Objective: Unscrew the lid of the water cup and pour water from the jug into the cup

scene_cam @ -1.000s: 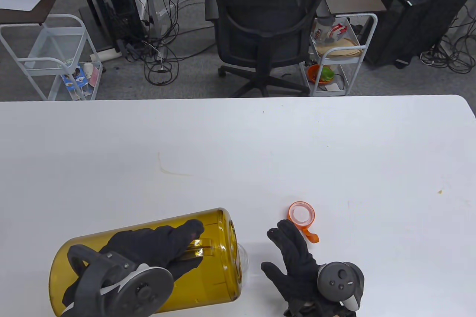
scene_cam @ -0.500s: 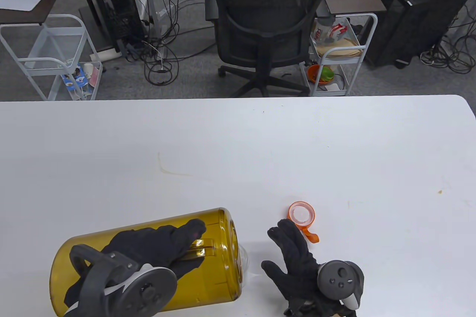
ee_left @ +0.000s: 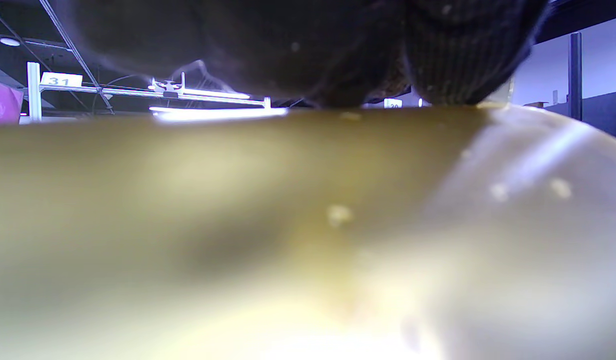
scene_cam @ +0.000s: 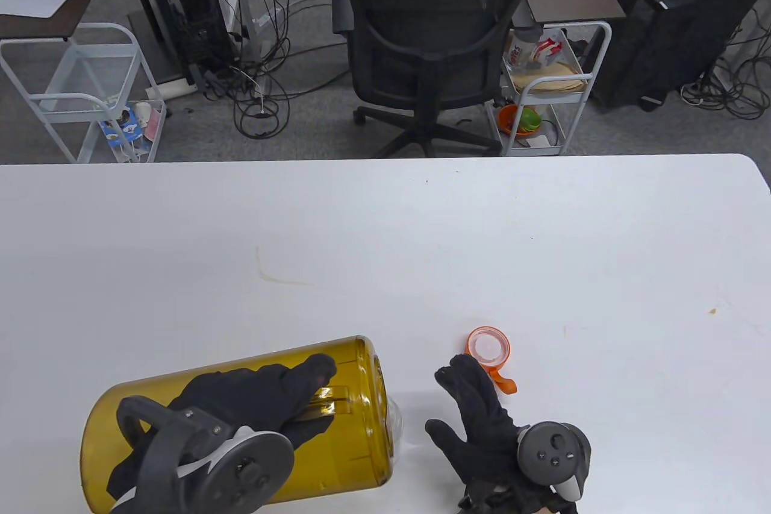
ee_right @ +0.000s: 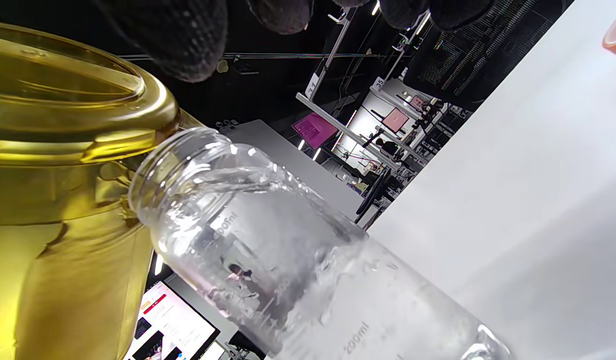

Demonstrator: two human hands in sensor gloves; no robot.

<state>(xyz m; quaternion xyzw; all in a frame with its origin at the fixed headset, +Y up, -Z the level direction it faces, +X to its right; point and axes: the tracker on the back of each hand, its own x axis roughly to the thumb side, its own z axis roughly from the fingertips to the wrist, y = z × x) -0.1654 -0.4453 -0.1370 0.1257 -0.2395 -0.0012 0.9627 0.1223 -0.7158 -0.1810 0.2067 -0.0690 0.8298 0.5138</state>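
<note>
Lid lies just beyond right hand, beside jug.

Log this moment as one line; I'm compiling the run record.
stage: pouring | left hand: grips tilted amber plastic jug | clear glass cup: open, water entering | right hand: open, beside cup | orange screw lid: on table

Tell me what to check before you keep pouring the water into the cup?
1. Lid off: the orange lid lies on the table, apart from the cup. Ok.
2. Jug tipped at the cup: the yellow jug leans over the clear cup; its rim is beside the cup's mouth. Ok.
3. Jug held: the left hand grips its handle. Ok.
4. Cup steadied: the right hand is open beside it, not gripping. Not ok.
5. Room left in the cup: cannot tell.
</note>
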